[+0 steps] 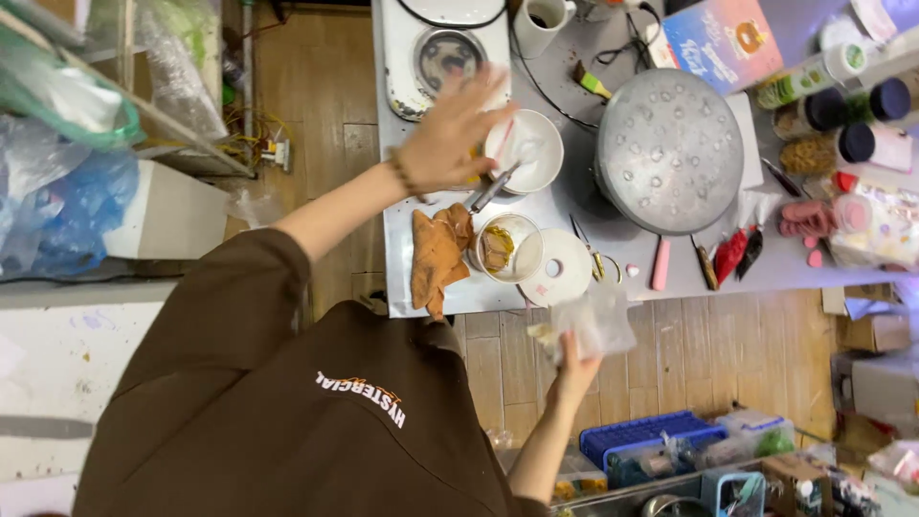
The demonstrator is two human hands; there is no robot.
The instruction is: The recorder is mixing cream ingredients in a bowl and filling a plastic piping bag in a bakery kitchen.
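While our left hand [450, 134] hovers with fingers spread wide over the white bowl [528, 148] on the grey bench [402, 258], our right hand [574, 369] pinches a crumpled clear plastic bag [595, 321] just off the bench edge, near the orange cloth [437, 254].

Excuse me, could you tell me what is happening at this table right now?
A person in a brown shirt stands at a grey table. Their left hand hovers open above a white bowl, fingers spread. Their right hand holds up a clear plastic bag off the table's edge. On the table lie an orange cloth, a small cup and a domed metal lid.
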